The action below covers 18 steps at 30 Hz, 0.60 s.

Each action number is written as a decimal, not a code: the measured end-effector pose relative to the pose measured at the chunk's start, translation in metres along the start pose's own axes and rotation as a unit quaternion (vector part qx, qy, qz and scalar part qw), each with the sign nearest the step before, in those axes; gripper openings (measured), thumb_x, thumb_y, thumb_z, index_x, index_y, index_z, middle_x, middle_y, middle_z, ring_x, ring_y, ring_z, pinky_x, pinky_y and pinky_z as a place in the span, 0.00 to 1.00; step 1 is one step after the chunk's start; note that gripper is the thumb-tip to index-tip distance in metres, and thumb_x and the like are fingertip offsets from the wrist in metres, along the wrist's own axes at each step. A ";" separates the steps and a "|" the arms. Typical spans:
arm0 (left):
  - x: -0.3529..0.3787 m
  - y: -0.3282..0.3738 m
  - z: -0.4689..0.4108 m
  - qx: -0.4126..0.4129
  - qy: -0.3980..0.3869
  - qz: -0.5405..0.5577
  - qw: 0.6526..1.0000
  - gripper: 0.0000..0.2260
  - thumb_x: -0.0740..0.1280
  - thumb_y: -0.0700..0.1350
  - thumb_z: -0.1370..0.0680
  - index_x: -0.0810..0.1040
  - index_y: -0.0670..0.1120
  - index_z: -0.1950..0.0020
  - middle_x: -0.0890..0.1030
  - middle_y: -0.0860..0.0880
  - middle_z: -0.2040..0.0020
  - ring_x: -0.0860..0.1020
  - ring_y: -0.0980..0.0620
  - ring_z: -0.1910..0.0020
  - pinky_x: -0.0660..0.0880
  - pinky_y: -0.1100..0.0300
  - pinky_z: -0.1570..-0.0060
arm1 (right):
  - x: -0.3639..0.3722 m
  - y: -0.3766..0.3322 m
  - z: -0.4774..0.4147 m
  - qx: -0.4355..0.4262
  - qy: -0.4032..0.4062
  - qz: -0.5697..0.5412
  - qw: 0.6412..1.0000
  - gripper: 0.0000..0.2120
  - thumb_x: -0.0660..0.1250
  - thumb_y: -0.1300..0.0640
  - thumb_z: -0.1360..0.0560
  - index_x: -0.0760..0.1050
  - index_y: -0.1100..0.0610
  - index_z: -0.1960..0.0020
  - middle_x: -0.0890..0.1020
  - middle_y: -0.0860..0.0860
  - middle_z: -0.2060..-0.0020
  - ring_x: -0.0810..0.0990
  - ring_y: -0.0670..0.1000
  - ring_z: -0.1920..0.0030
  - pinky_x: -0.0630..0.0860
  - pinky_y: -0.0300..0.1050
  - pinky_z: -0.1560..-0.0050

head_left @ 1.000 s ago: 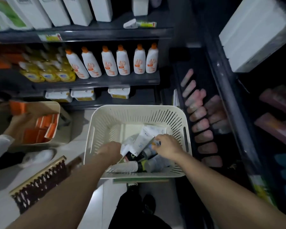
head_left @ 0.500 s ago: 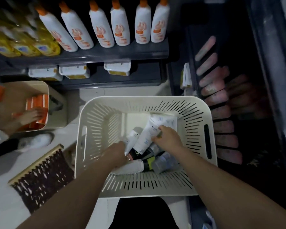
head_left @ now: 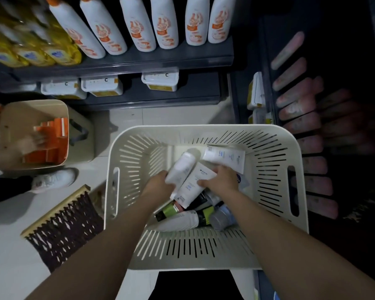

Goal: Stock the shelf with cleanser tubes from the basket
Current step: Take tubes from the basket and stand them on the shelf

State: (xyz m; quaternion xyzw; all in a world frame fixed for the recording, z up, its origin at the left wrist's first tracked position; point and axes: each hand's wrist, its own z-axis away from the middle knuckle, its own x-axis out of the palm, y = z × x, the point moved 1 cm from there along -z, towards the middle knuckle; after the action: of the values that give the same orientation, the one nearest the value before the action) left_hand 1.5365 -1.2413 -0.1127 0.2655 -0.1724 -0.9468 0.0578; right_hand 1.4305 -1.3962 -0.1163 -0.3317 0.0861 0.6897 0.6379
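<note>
A cream slotted basket (head_left: 273,169) stands on the floor below me with several cleanser tubes in it. My left hand (head_left: 158,185) is closed around a white tube (head_left: 182,167), lifted and tilted. My right hand (head_left: 222,179) grips two white tubes with blue print, one pointing down-left (head_left: 194,185) and one pointing up-right (head_left: 225,158). Under my hands lie a white tube (head_left: 178,221), tubes with green bands (head_left: 169,210) and a grey-capped tube (head_left: 221,218). The dark shelf on the right holds rows of pink tubes (head_left: 297,102).
White bottles with orange caps (head_left: 143,24) and yellow packs (head_left: 30,53) fill the shelf ahead, with white tubs (head_left: 159,81) below. At left another person's hand (head_left: 29,144) reaches into a beige bin of orange boxes (head_left: 52,131). A white shoe (head_left: 54,179) and a woven basket (head_left: 63,228) sit on the floor.
The view has tipped down and moved closer to the basket. Both hands have closed on white tubes and lifted them off the pile. The other person's hand moved inside the bin.
</note>
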 end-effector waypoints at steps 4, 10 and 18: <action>-0.013 0.015 0.003 -0.039 0.036 0.245 0.968 0.08 0.67 0.38 0.23 0.77 0.42 0.44 0.80 0.43 0.58 0.80 0.44 0.61 0.81 0.49 0.60 | -0.005 0.001 0.001 0.067 -0.016 -0.211 0.975 0.13 0.73 0.58 0.27 0.76 0.58 0.45 0.81 0.54 0.49 0.78 0.51 0.55 0.77 0.44 0.57; -0.023 0.020 0.007 -0.027 0.059 0.312 0.948 0.12 0.65 0.37 0.22 0.77 0.38 0.38 0.80 0.43 0.52 0.79 0.44 0.56 0.77 0.53 0.59 | -0.022 0.000 0.014 0.039 0.054 -0.286 0.956 0.10 0.74 0.63 0.30 0.75 0.53 0.63 0.83 0.53 0.57 0.83 0.54 0.53 0.80 0.55 0.47; -0.036 0.038 0.045 0.088 0.114 0.268 0.952 0.09 0.65 0.38 0.22 0.80 0.40 0.43 0.81 0.46 0.55 0.78 0.48 0.56 0.74 0.56 0.53 | -0.056 0.004 0.061 -0.015 0.136 -0.355 0.925 0.11 0.74 0.63 0.30 0.79 0.49 0.65 0.83 0.46 0.63 0.82 0.50 0.58 0.81 0.48 0.53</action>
State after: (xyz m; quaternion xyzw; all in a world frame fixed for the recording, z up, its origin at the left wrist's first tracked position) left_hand 1.5444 -1.2560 -0.0456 0.3198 -0.3119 -0.8409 0.3055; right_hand 1.4035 -1.4097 -0.0390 -0.4409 0.0384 0.3673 0.8180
